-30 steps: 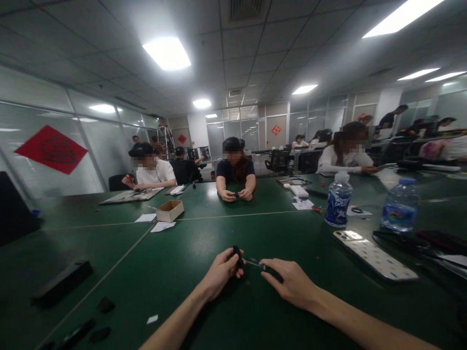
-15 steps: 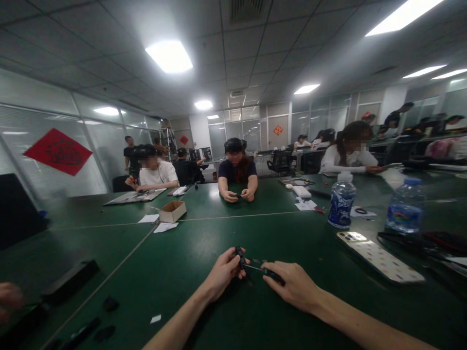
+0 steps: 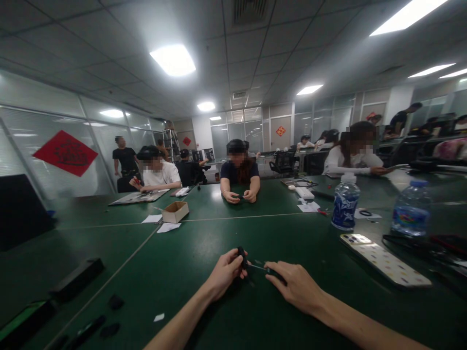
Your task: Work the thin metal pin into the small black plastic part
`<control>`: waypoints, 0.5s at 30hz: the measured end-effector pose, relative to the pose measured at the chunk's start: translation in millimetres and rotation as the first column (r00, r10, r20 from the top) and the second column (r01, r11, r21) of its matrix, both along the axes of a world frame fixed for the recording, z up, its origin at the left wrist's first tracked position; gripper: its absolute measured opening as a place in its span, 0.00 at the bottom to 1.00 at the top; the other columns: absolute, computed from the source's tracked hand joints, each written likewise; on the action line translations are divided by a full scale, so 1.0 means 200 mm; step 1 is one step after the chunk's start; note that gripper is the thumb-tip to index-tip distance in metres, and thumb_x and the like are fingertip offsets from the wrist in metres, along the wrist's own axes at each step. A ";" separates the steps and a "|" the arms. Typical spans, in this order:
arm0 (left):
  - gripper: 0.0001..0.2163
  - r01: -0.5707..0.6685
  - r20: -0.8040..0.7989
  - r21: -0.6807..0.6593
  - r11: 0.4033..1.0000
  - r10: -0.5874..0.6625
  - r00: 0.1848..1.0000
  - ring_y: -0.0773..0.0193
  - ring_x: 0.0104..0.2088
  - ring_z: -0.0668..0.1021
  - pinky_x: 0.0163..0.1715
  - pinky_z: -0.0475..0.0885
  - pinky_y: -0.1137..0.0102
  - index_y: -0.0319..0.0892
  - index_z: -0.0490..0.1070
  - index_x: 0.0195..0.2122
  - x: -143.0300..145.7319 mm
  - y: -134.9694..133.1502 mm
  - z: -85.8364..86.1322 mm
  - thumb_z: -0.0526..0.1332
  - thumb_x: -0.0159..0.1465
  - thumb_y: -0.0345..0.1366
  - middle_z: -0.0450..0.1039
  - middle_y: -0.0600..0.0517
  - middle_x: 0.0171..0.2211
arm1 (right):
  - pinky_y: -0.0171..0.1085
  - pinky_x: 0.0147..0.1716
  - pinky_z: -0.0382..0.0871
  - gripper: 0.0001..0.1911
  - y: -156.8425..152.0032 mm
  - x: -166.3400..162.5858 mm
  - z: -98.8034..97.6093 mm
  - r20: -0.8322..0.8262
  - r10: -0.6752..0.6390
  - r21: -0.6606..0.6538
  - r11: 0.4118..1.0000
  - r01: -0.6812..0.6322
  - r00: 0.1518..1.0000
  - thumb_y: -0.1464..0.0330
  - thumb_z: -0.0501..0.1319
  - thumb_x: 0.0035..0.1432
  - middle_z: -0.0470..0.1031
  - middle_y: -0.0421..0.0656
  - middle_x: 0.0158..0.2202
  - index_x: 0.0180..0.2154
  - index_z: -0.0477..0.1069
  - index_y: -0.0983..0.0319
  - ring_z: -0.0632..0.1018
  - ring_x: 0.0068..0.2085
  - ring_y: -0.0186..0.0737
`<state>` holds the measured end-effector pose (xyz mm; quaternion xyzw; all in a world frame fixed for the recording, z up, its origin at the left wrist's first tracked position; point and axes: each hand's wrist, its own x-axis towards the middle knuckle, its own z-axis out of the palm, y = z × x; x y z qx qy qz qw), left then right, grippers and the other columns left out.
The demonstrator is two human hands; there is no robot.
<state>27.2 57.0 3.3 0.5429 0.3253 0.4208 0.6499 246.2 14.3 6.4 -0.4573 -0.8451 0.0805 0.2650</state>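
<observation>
My left hand (image 3: 226, 268) is closed around a small black part (image 3: 241, 256), held just above the green table (image 3: 197, 272). My right hand (image 3: 294, 282) grips the dark handle of a screwdriver (image 3: 260, 267). Its thin metal shaft points left, and the tip meets or nearly meets the black part; the exact contact is too small to tell. Fingers of my left hand partly cover the part, so its kind cannot be made out.
At right lie a phone in a dotted case (image 3: 385, 262) and two water bottles (image 3: 345, 201). Black boxes (image 3: 78, 278), dark pieces (image 3: 116, 301) and a white scrap (image 3: 159, 317) are at left. A cardboard box (image 3: 175, 212) stands farther off. Co-workers sit across the table.
The view has shifted slightly, moving the scene a little to the right. My hands keep the same hold. A person's hand at the lower left has gone from view.
</observation>
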 end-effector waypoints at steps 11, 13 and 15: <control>0.17 0.002 0.029 -0.033 0.999 -0.001 1.000 0.69 0.26 0.71 0.26 0.63 0.74 0.37 0.66 0.42 0.01 0.00 -0.01 0.62 0.57 0.43 0.71 0.48 0.32 | 0.37 0.34 0.69 0.14 0.01 0.00 0.02 -0.068 0.025 -0.014 1.000 -0.026 0.997 0.63 0.52 0.62 0.75 0.44 0.34 0.44 0.70 0.61 0.76 0.33 0.40; 0.17 0.000 0.058 -0.046 0.999 0.003 0.998 0.69 0.26 0.72 0.26 0.63 0.74 0.37 0.66 0.43 0.01 0.01 -0.02 0.62 0.57 0.42 0.71 0.48 0.33 | 0.35 0.31 0.68 0.13 0.00 -0.01 0.02 -0.020 0.051 0.004 0.999 -0.051 0.999 0.64 0.53 0.60 0.75 0.43 0.31 0.43 0.71 0.61 0.75 0.30 0.39; 0.16 0.004 0.073 -0.053 0.999 0.000 0.997 0.70 0.26 0.72 0.26 0.63 0.74 0.37 0.66 0.44 0.00 0.02 -0.03 0.61 0.58 0.41 0.71 0.48 0.34 | 0.34 0.30 0.67 0.13 -0.01 -0.01 0.02 -0.011 0.039 0.011 0.999 -0.039 0.999 0.64 0.53 0.60 0.74 0.43 0.29 0.43 0.71 0.61 0.74 0.28 0.38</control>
